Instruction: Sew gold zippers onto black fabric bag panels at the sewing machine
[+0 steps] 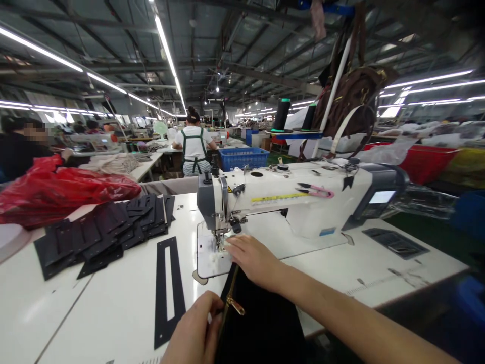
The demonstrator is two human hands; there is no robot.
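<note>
**Both hands on a zippered black piece at the sewing machine**

Low in the centre of the frame, a black fabric piece (265, 323) lies on the white surface (113, 313), its far end under the presser foot (220, 241) of the sewing machine (288, 199). A gold zipper (232, 288) runs along its left edge.

The right hand (253, 260) lies flat on the fabric just beside the presser foot, fingers stretched out and grip open, holding nothing. The left hand (197, 331), at the bottom edge of the frame, has its grip closed, pinching the fabric's left edge near the zipper pull (235, 305).

Left of the hands a long black slotted strip (166, 288) lies on the surface, and further up left is a spread of black cut pieces (106, 232) beside a red plastic bag (56, 192). Pink-handled snips (316, 190) rest on the machine arm. A brown bag (352, 101) hangs at upper right. In the background a person in a green apron (194, 144) sits facing away.
</note>
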